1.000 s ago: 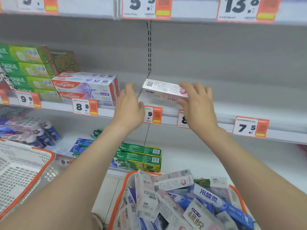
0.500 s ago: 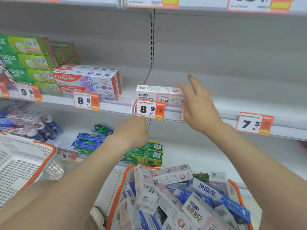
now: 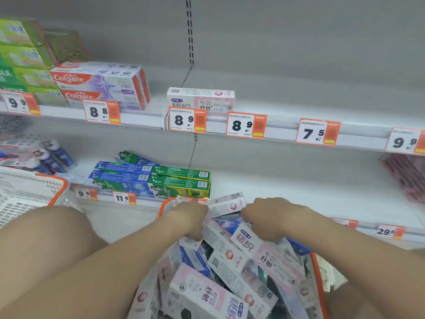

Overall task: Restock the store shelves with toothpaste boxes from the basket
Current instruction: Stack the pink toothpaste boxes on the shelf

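Head view looks down on both hands sunk into the basket (image 3: 319, 272), a pale plastic tub with an orange rim, heaped with toothpaste boxes (image 3: 230, 277) lying at every angle. The left hand (image 3: 190, 217) and right hand (image 3: 269, 218) sit knuckles up with fingers curled down among the cartons; whether either one actually grips a box is hidden, so I cannot tell. Between them, at the far edge of the heap, lies a pink-and-white box (image 3: 226, 204), its long axis running left to right and tipped slightly up at the right, its left end touching the left hand and its right end just beside the right fingertips. Either hand could take it; the left looks a shade closer. The cartons are long, thin, glossy cardboard with sharp corners, likely light and slippery against each other. Up and ahead, one matching box (image 3: 201, 99) lies lengthwise on the upper shelf (image 3: 282, 132) behind an 8.9 price tag (image 3: 187, 119), with bare shelf to its right, so the next carton probably needs the same sideways lie.
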